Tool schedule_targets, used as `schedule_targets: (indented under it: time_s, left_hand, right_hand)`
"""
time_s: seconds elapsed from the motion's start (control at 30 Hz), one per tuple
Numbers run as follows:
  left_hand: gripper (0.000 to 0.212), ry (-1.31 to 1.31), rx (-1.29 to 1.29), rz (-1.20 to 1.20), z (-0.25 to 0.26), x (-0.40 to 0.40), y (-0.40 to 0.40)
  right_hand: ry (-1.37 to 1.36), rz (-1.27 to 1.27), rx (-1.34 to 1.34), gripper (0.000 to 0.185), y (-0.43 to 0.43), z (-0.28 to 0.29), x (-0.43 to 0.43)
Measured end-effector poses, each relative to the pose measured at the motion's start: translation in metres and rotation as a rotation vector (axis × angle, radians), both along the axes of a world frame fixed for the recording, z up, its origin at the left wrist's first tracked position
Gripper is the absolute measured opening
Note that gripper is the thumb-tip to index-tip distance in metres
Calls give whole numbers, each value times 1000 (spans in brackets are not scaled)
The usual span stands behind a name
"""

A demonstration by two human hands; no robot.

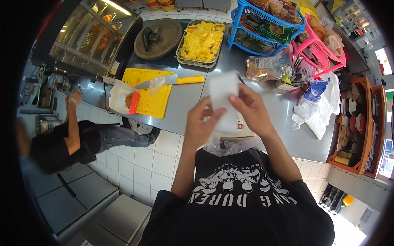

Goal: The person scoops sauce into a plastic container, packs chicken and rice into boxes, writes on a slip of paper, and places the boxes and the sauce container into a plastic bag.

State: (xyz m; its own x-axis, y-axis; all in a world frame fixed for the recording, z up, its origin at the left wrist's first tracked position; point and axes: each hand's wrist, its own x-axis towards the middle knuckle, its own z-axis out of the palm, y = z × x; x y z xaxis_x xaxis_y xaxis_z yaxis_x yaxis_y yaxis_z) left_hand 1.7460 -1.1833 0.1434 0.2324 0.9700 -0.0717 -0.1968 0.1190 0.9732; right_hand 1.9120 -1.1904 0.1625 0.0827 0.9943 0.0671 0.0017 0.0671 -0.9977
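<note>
A slip of white paper (224,92), blurred, is held up between both hands above a white printed food box (246,128) at the counter's near edge. My left hand (200,123) pinches its lower left side with thumb and fingers. On the right, my right hand (248,107) grips the paper's edge. A clear plastic bag (229,145) lies around the near side of the box. To the left, an open white carton (118,97) with a fried food piece (129,100) rests partly on a yellow cutting board (160,106), beside a yellow-handled knife (188,80).
Behind stand a metal tray (181,58) of yellow food, a stone mortar (167,40), a glass display warmer (86,37) and blue (261,33) and pink (314,49) racks. Plastic bags (320,113) lie right. A co-worker (74,141) stands left.
</note>
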Motion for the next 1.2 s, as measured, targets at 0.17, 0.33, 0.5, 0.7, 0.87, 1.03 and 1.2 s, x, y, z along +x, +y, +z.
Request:
schedule_targets:
  time_s: [0.17,0.33,0.5,0.7,0.87,1.03,1.2]
  left_hand:
    - [60,876,471,182,4,-4,-35]
    - [42,914,53,79,-30,-53,-51]
    - [19,585,-111,250,-20,-58,-35]
    - [13,641,62,377,-17,-38,-42]
    - [19,666,335,401,-17,-25,-35]
    - [19,479,237,165,-43,1,-29]
    - [20,340,78,361,-47,-13,-18]
  right_hand:
    - [347,72,-4,28,4,5,26]
    - [-95,810,-309,25,-2,-30,39]
    - [-570,1001,-532,34,25,-57,16]
    - [-385,846,-458,27,24,-94,4]
    - [-764,693,-357,23,20,-81,5]
    - [-1066,487,-5,31,13,-111,13]
    - [-631,671,-458,38,24,-79,12]
